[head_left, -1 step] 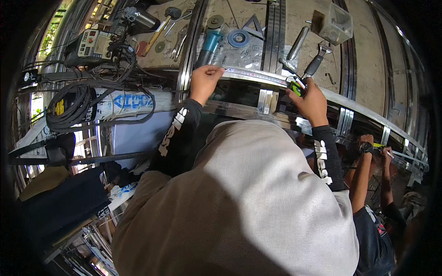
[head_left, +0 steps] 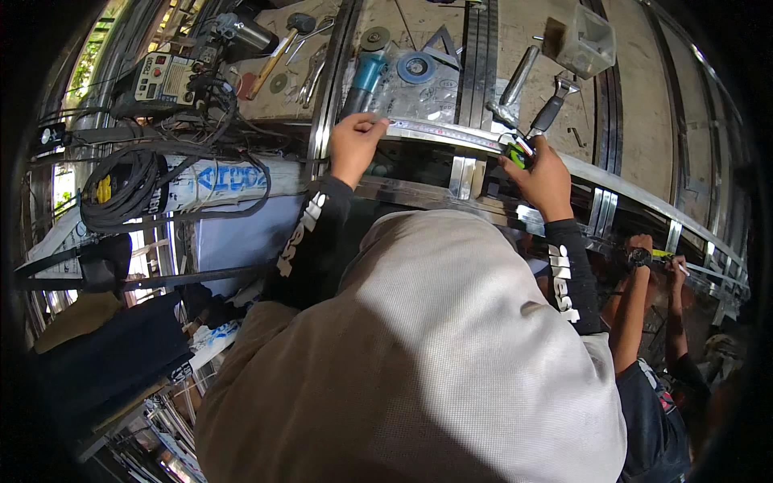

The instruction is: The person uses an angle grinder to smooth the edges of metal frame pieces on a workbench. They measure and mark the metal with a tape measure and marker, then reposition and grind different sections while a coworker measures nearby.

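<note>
Currently, the person's left hand (head_left: 352, 151) pinches the end of a tape blade (head_left: 443, 131) with its fingers; the blade stretches rightward along a silver bar (head_left: 620, 186) to a green tape measure (head_left: 517, 156), gripped by the right hand's (head_left: 547, 187) fingers near an adjustable wrench (head_left: 551, 112).

Ahead of me spreads a tan, board-topped counter (head_left: 642, 121), crossed by dark metal rails (head_left: 481, 64). On my left, daylight and greenery (head_left: 98, 52) show through narrow gaps between upright bars. A pale blue panel (head_left: 237, 241) stands lower down on that side, above stacked metal lengths (head_left: 173, 439). Off to my lower right, the room sinks into deep shade.
</note>
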Tool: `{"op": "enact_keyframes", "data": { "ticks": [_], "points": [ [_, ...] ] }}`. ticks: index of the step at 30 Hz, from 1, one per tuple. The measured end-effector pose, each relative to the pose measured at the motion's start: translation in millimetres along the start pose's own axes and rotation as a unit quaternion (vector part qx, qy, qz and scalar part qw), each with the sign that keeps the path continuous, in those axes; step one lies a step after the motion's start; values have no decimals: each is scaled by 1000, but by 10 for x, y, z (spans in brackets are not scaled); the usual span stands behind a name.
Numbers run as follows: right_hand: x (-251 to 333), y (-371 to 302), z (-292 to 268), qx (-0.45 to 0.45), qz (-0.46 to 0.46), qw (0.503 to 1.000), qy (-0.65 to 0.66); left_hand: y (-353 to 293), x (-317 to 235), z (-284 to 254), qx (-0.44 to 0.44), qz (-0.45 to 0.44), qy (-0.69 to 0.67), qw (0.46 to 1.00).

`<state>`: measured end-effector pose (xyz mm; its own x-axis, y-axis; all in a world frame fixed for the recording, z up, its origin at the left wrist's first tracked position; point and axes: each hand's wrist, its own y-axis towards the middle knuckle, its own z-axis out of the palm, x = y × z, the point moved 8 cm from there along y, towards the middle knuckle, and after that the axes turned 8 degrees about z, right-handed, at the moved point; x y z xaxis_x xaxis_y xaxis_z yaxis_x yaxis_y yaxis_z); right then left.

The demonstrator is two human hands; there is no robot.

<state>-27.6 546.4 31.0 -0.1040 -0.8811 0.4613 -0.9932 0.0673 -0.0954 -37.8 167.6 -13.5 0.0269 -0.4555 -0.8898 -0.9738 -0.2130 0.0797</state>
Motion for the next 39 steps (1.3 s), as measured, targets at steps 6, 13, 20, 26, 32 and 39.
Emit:
{"op": "enact_keyframes", "data": {
  "ticks": [6,13,20,26,32,39],
  "points": [
    [-64,43,48,12,12,1000,-21,-736,334,183,39,-275,-196,941],
    [-67,181,171,26,1,998,-56,-789,101,1611,168,-289,-516,789],
    [-250,195,175,49,20,996,-71,-760,214,1972,118,-282,-537,786],
    [-15,138,-93,0,48,999,0,-978,-268,1658,346,-144,-311,873],
    [735,-401,-234,66,-168,966,184,-803,-1121,1184,336,-13,-387,858],
    [612,-498,-212,6,-152,970,187,-647,-1255,713,386,3,-141,912]
  ]
}}
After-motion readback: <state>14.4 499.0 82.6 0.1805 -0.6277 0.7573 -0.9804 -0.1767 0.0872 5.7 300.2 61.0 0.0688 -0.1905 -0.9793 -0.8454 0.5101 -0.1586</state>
